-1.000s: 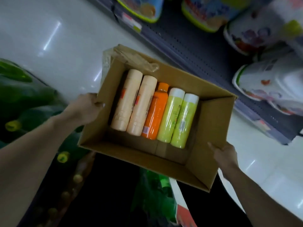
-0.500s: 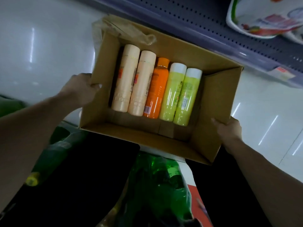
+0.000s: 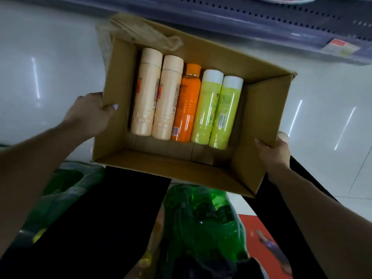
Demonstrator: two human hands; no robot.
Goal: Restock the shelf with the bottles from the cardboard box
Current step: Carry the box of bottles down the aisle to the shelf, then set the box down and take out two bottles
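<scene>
An open cardboard box (image 3: 263, 125) is held up between my hands. Several bottles lie side by side in it: two peach ones (image 3: 148, 93) (image 3: 168, 99) on the left, an orange one (image 3: 187, 103) in the middle, two yellow-green ones with white caps (image 3: 207, 107) (image 3: 225, 111) on the right. My left hand (image 3: 90, 115) grips the box's left wall, thumb over the rim. My right hand (image 3: 273, 152) holds the right wall from outside. The dark shelf (image 3: 261, 19) runs along the top of the view, beyond the box.
A price tag (image 3: 340, 47) sits on the shelf's front edge at upper right. Glossy white floor tiles (image 3: 50, 67) lie under the box. Shrink-wrapped green bottles (image 3: 207, 224) stand near my legs, with more green bottles at lower left.
The view has tilted down and closer to the box; the packages on the shelf have slid out of the top of the frame. Both hands keep the same hold on the box.
</scene>
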